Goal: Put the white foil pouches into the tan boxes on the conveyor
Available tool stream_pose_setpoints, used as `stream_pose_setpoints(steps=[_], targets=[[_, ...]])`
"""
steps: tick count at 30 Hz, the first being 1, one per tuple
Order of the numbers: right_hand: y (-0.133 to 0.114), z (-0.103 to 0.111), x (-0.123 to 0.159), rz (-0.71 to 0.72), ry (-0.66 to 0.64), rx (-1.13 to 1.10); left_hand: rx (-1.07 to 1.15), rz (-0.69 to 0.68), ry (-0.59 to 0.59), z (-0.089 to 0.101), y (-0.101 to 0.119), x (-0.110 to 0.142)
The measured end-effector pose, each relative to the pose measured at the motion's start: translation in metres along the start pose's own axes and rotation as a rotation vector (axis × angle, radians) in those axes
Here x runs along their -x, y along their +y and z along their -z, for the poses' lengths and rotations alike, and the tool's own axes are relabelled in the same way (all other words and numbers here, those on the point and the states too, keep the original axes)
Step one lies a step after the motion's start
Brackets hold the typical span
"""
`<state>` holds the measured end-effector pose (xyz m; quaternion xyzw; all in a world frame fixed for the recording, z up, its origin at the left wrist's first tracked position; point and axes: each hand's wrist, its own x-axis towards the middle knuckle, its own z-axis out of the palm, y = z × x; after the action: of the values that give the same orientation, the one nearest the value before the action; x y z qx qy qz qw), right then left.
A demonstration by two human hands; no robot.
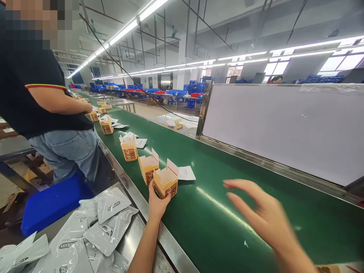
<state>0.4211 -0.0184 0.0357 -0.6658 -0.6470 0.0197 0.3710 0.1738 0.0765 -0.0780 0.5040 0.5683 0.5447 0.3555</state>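
My left hand [156, 203] grips the near bottom corner of a small open orange carton [167, 181] that stands on the green conveyor belt [222, 212]. My right hand [260, 212] hovers over the belt to the right, fingers stretched out and apart, holding nothing. A second open carton [148, 167] stands just behind the held one, and a third [129, 148] is farther up the belt. A white leaflet [186, 173] lies flat beside the held carton.
Several silver foil pouches [99, 227] lie piled on the steel ledge at my left. A person in a black shirt and jeans [48, 113] works at the belt upstream, above a blue crate [51, 203]. A white panel [284, 129] walls the belt's far side.
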Motion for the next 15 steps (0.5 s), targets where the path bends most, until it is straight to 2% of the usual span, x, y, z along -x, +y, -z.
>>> stream_pose_setpoints(steps=[2,4,6,8,11,13,15], targets=[[-0.005,-0.046,-0.045,-0.257,-0.187,-0.036,-0.028,0.008,-0.006,0.001,0.000,0.008],[-0.009,-0.094,-0.081,-0.472,-0.307,-0.036,-0.030,-0.009,-0.005,0.003,0.000,0.019],[-0.011,-0.135,-0.099,-0.536,-0.355,-0.036,-0.021,-0.044,-0.023,0.003,0.002,0.031],[-0.010,-0.161,-0.101,-0.522,-0.394,-0.091,-0.029,-0.084,-0.063,0.001,0.005,0.042],[-0.003,-0.168,-0.089,-0.486,-0.365,-0.242,-0.052,-0.114,-0.122,-0.003,0.009,0.053],[0.005,-0.153,-0.080,-0.516,-0.277,-0.352,-0.056,-0.090,-0.133,-0.006,0.012,0.058],[0.011,-0.124,-0.068,-0.553,-0.135,-0.456,-0.048,-0.040,-0.137,-0.007,0.015,0.060]])
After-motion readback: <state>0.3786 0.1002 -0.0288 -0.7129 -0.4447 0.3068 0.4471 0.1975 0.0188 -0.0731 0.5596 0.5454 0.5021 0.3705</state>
